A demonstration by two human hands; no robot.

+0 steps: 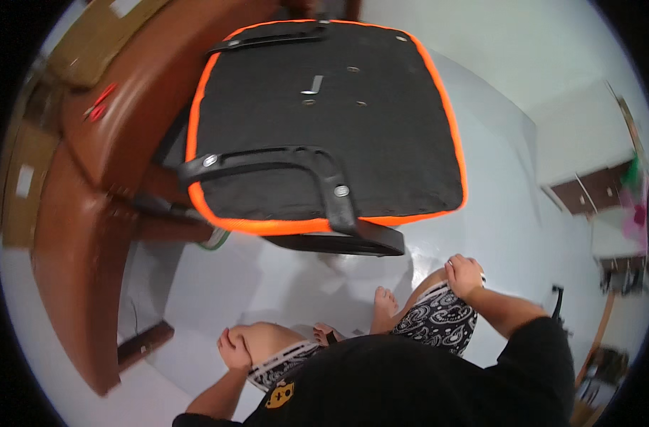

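My left hand rests on my left knee, its fingers draped over it. On my right knee lies my right hand, also holding nothing. In front of me is a chair seat with its black underside showing and orange piping around the edge. A black armrest is bolted to its near left side, and another armrest to the far left. A small shiny metal piece lies near the middle, among several mounting holes. Neither hand touches the seat.
At the left stands brown leather-like furniture with red-handled scissors on it and cardboard boxes beside it. A white cabinet with brown drawers stands to the right. A black stand is on the grey floor.
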